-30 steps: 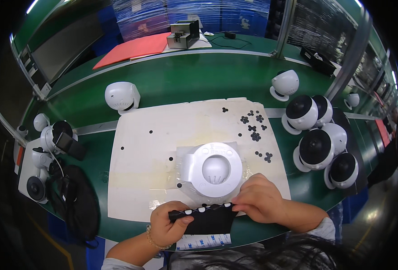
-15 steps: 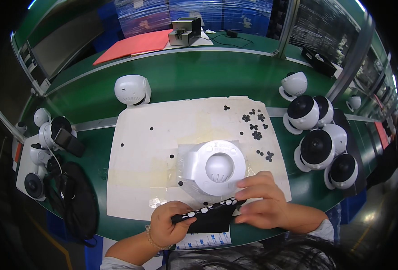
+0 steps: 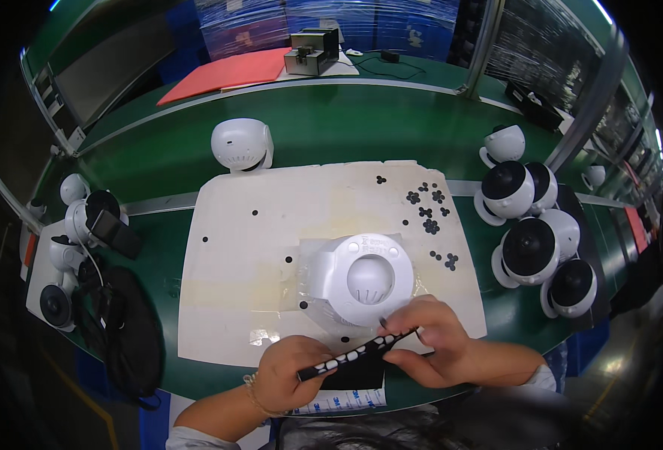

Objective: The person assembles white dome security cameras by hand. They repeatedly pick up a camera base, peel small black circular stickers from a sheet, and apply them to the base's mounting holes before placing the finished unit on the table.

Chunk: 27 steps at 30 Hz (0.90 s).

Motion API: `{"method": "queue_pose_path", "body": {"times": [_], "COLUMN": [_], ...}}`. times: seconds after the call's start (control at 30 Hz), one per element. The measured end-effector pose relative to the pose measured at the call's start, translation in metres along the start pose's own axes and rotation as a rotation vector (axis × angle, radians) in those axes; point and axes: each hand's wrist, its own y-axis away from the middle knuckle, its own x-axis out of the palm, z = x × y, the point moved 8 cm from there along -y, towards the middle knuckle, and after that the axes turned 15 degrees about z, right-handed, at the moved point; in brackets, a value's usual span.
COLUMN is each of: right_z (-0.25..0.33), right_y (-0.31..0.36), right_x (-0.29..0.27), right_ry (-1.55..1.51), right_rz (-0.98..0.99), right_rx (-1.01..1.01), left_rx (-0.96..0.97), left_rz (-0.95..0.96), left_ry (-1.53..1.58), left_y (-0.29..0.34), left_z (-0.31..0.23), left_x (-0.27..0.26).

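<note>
Between both my hands is a bent black sheet of sticky pads (image 3: 361, 351), with a row of white round spots along its fold. My left hand (image 3: 292, 369) pinches its left end. My right hand (image 3: 438, 341) has its fingers on the right end; a small black round pad (image 3: 383, 322) shows at a fingertip. Just beyond, a white camera-like device (image 3: 402, 270) lies on the board with its ring-shaped base facing up, pale round spots on the ring. A patterned white and blue backing paper (image 3: 346, 403) lies under the sheet, near the table edge.
A cream board (image 3: 234, 300) covers the green table, scattered with black pads (image 3: 429, 226). White devices with black fronts (image 3: 530, 251) crowd the right; others and a black bag (image 3: 127, 337) are at left. One white device (image 3: 241, 144) stands behind the board.
The black sheet has turned so its spotted fold faces up more. My right hand has moved slightly left and closed onto its right end. The lone white device behind the board has shifted right.
</note>
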Motion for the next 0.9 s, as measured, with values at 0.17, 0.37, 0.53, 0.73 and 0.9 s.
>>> {"method": "queue_pose_path", "body": {"times": [0.17,0.37,0.53,0.73,0.9], "right_z": [-0.002,0.017,-0.029,-0.048,-0.047], "right_y": [-0.010,-0.019,-0.030,-0.028,-0.027], "right_x": [0.016,-0.001,-0.036,-0.040,-0.039], "right_ry": [-0.002,0.133,0.223,-0.017,0.015], "right_rz": [0.431,0.252,0.053,0.095,0.115], "right_rx": [0.108,-0.203,0.073,0.250,0.238], "left_rx": [0.063,0.003,-0.041,0.026,-0.016], "left_rz": [-0.056,-0.123,-0.111,-0.003,-0.022], "left_ry": [-0.032,-0.258,-0.326,-0.298,-0.308], "left_y": [0.003,0.004,-0.002,-0.002,-0.001], "left_z": [0.001,-0.004,0.002,0.002,0.003], "left_x": [0.002,-0.006,-0.006,0.007,0.006]}}
